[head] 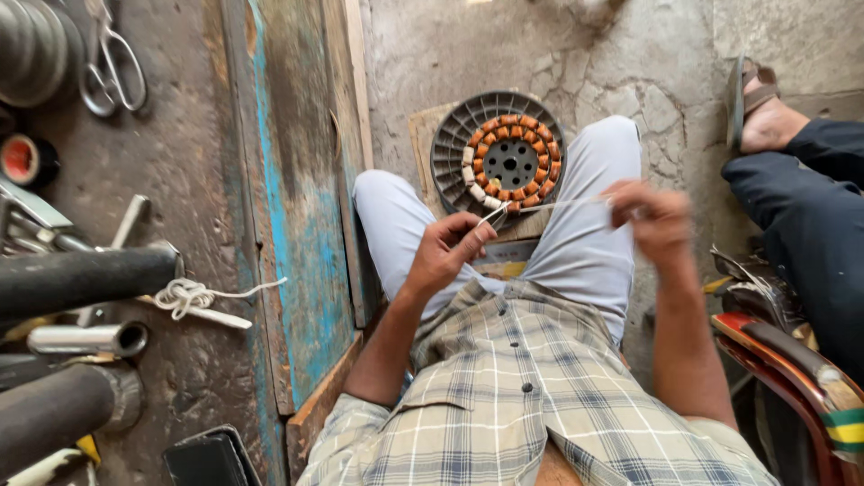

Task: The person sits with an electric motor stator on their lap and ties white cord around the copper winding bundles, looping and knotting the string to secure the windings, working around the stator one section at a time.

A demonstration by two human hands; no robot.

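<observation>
A round motor stator [507, 163] with orange copper windings and grey fins lies on a small wooden board [425, 135] between my knees. My left hand [448, 250] pinches one end of a thin white strip [549, 205] just below the stator. My right hand [655, 219] grips the other end, and the strip is stretched taut between the two hands above my lap. Both hands hover over my light grey trousers, near the stator's lower rim.
A worn wooden bench [297, 207] with blue paint runs along my left. On it lie scissors [112, 67], a tape roll [25, 160], a knotted white cord [184, 295] and metal pipes [85, 279]. Another person's sandalled foot [760, 112] and dark trouser leg are at the right.
</observation>
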